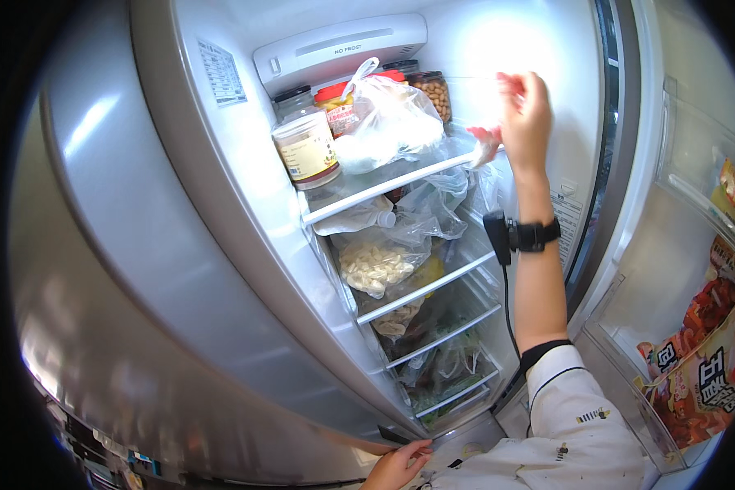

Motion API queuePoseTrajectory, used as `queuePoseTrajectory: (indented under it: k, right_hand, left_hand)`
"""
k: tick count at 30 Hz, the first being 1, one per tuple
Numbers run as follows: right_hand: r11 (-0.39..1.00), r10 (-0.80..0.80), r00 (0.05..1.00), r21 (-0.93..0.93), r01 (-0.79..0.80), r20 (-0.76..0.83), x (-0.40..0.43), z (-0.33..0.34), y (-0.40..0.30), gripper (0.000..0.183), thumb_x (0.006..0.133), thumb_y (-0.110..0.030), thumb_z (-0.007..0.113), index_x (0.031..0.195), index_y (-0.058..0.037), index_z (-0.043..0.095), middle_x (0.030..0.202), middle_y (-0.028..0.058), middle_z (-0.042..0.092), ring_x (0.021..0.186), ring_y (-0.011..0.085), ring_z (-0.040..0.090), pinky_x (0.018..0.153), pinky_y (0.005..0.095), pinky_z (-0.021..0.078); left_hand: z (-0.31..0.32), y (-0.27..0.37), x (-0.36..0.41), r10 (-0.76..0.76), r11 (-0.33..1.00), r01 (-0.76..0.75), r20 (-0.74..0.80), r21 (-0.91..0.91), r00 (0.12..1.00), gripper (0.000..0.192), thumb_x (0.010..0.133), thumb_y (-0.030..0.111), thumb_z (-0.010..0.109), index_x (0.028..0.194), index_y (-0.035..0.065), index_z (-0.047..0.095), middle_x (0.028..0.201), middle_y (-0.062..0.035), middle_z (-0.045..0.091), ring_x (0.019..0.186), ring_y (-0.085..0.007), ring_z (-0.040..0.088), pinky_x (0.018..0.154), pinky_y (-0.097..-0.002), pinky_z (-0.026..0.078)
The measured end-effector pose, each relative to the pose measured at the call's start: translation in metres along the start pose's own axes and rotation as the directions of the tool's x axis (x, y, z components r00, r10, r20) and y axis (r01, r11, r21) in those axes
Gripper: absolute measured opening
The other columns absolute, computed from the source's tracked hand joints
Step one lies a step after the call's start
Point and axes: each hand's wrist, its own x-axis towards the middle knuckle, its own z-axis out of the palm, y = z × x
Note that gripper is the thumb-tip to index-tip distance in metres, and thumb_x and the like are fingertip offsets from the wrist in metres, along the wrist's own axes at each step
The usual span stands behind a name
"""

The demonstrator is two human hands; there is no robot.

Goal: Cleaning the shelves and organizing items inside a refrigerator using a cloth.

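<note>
My right hand (527, 119) is raised at the right of the top refrigerator shelf (398, 187), fingers bent. Glare blurs its fingertips, and a bit of clear plastic (482, 154) shows below them; whether it is held cannot be told. A knotted, clear plastic bag (398, 119) rests on the shelf to its left, beside a labelled plastic jar (306, 150), a red-lidded jar (337, 110) and a dark-lidded jar of nuts (432, 95). Low in the picture, my left hand (401, 467) has its fingers loosely bent near the door's lower edge, with nothing visible in it.
Lower shelves hold a bag of pale pieces (376, 266), a white bottle (358, 219) and several plastic bags. The closed steel door (177, 275) stands at the left. The opened door's bins at the right hold printed food packets (704, 373). A cable hangs from my right wrist strap (530, 237).
</note>
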Motion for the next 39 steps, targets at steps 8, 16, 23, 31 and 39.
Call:
queuePoseTrajectory:
  k: [8, 16, 23, 31, 39]
  right_hand:
    - [0.911, 0.193, 0.737, -0.397, 0.111, 0.647, -0.034, 0.012, 0.022, 0.025, 0.085, -0.023, 0.052, 0.095, -0.0045, 0.066, 0.089, 0.0157, 0.068, 0.086, 0.0311, 0.065, 0.076, 0.0371, 0.0496]
    - [0.912, 0.205, 0.738, 0.148, -0.383, 0.643, -0.055, 0.011, -0.033, 0.021, 0.081, -0.013, 0.057, 0.095, 0.0009, 0.064, 0.081, 0.0129, 0.069, 0.076, 0.0219, 0.068, 0.074, 0.0309, 0.0516]
    - [0.999, 0.045, 0.774, -0.041, -0.024, 0.631, -0.033, 0.081, -0.021, 0.052, 0.078, -0.021, 0.064, 0.123, 0.0039, 0.054, 0.11, 0.0199, 0.063, 0.1, 0.0236, 0.062, 0.087, 0.0302, 0.0481]
    - [0.977, 0.015, 0.754, 0.149, -0.15, 0.657, -0.028, 0.103, -0.015, 0.024, 0.075, -0.017, 0.056, 0.092, -0.0099, 0.071, 0.088, 0.0113, 0.069, 0.085, 0.0275, 0.067, 0.075, 0.0342, 0.0512]
    - [0.837, 0.228, 0.898, 0.395, -0.379, 0.377, -0.017, 0.02, -0.052, 0.014, 0.089, -0.003, 0.053, 0.099, -0.0006, 0.063, 0.089, 0.0033, 0.065, 0.077, 0.0084, 0.059, 0.067, 0.023, 0.0485]
  left_hand:
    - [-0.001, 0.001, 0.0, 0.001, 1.0, -0.001, -0.031, 0.006, 1.0, 0.032, 0.091, 0.017, 0.061, 0.12, 0.0043, 0.057, 0.098, -0.0145, 0.068, 0.09, -0.0239, 0.067, 0.076, -0.0321, 0.051]
    - [-0.006, 0.006, -0.006, -0.001, 1.0, 0.001, -0.023, 0.009, 1.0, 0.033, 0.091, 0.02, 0.06, 0.12, 0.004, 0.056, 0.099, -0.0142, 0.068, 0.09, -0.0239, 0.067, 0.076, -0.0324, 0.051]
    - [-0.005, 0.007, -0.002, 0.017, 0.999, -0.017, -0.005, 0.051, 1.0, 0.033, 0.09, 0.018, 0.061, 0.119, 0.0037, 0.057, 0.1, -0.0149, 0.068, 0.09, -0.0256, 0.067, 0.076, -0.0323, 0.051]
    - [-0.014, 0.032, 0.001, 0.04, 0.979, -0.056, 0.088, 0.198, 0.995, 0.036, 0.093, 0.022, 0.057, 0.125, 0.0067, 0.054, 0.108, -0.0082, 0.067, 0.094, -0.0229, 0.066, 0.08, -0.0325, 0.051]
    - [-0.008, 0.073, 0.008, 0.275, 0.961, -0.274, -0.003, 0.027, 0.962, 0.04, 0.09, 0.01, 0.058, 0.129, 0.0059, 0.051, 0.117, -0.0107, 0.062, 0.092, -0.0196, 0.066, 0.08, -0.0298, 0.05]
